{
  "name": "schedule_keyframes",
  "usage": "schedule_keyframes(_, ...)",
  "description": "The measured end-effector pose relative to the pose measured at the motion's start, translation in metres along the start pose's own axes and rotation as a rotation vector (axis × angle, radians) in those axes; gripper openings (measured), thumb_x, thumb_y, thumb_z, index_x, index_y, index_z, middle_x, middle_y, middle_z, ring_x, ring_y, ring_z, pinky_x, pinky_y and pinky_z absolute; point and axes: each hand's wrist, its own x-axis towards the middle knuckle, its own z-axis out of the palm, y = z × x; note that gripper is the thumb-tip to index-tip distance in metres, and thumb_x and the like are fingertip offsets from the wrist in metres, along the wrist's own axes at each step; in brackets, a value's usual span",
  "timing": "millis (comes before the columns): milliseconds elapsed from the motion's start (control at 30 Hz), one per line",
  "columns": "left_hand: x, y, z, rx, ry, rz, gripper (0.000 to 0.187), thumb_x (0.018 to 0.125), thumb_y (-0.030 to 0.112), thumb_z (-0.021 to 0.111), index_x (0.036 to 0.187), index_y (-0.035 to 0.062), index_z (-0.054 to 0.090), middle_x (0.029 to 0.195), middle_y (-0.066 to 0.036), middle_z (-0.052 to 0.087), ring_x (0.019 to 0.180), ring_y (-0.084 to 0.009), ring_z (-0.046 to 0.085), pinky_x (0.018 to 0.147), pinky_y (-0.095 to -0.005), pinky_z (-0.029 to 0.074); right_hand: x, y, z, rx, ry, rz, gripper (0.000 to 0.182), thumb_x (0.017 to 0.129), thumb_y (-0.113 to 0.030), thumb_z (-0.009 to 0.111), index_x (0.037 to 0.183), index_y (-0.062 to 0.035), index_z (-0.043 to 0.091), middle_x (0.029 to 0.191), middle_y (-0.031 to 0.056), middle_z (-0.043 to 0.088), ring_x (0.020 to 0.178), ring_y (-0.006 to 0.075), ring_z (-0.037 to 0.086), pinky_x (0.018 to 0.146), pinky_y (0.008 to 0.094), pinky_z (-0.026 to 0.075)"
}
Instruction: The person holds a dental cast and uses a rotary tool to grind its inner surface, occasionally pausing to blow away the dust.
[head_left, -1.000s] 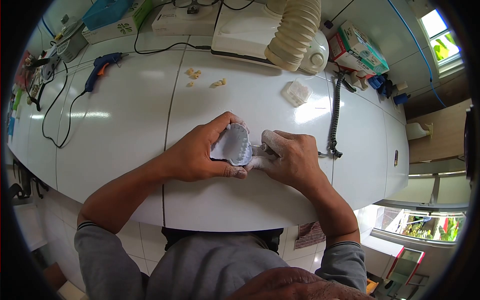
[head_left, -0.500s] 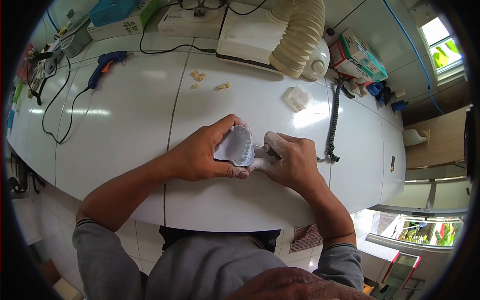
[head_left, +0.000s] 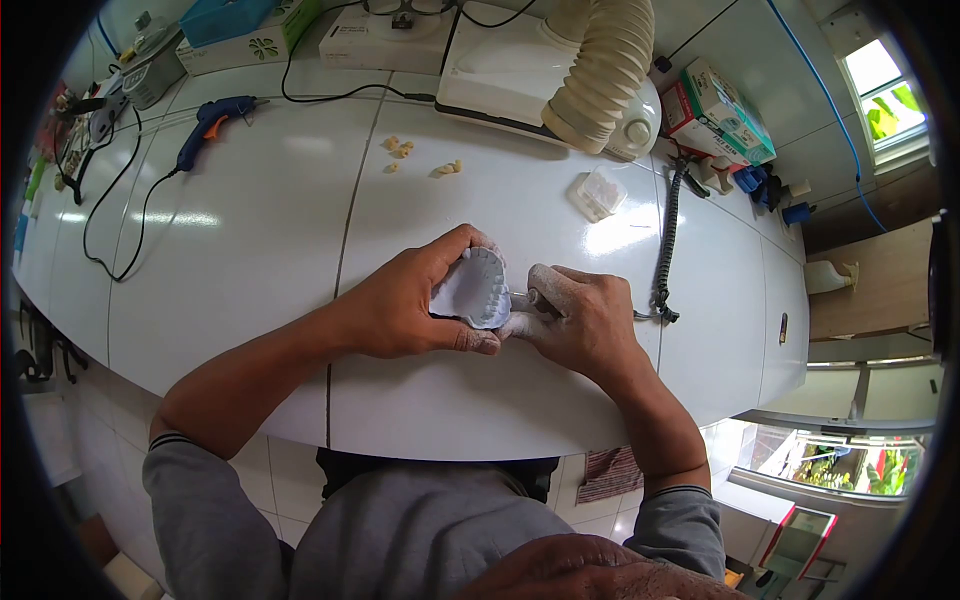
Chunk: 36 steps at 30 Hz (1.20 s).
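A pale grey-white plaster dental model (head_left: 466,287) with a row of teeth along its curved edge is held over the white table. My left hand (head_left: 412,300) wraps round its left side, thumb below and fingers above. In my right hand (head_left: 580,312), fingers and thumb close round a rotary handpiece (head_left: 533,297), mostly hidden by the hand. Its thin tip points at the model's right side; whether it touches cannot be made out. White dust coats the fingertips of both hands. A black coiled cord (head_left: 668,245) runs down to my right hand.
Several small yellowish pieces (head_left: 448,169) lie beyond the hands, with a clear plastic box (head_left: 598,194) to their right. A white machine with a ribbed hose (head_left: 600,80) stands at the back. A blue glue gun (head_left: 212,128) and its cord lie at left. Boxes (head_left: 722,110) stand back right.
The model is turned very slightly in my left hand. The handpiece tip shows less plainly beside it. Otherwise both hands stay in nearly the same place.
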Motion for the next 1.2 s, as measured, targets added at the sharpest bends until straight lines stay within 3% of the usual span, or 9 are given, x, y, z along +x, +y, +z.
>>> schedule_keyframes(1200,-0.0008,0.0033,0.0011,0.005,0.020,-0.018,0.073,0.081,0.009,0.097,0.137,0.0102,0.051,0.122,-0.004,0.067,0.118,-0.0125,0.063,0.107,-0.0314,0.049,-0.0014,0.0015,0.0023,0.009,-0.009,0.006,0.050,0.081,-0.056,0.089,0.085,-0.0120,0.066,0.076,0.0046,0.072,0.064,0.0317,0.072,0.055,0.0438,0.052)
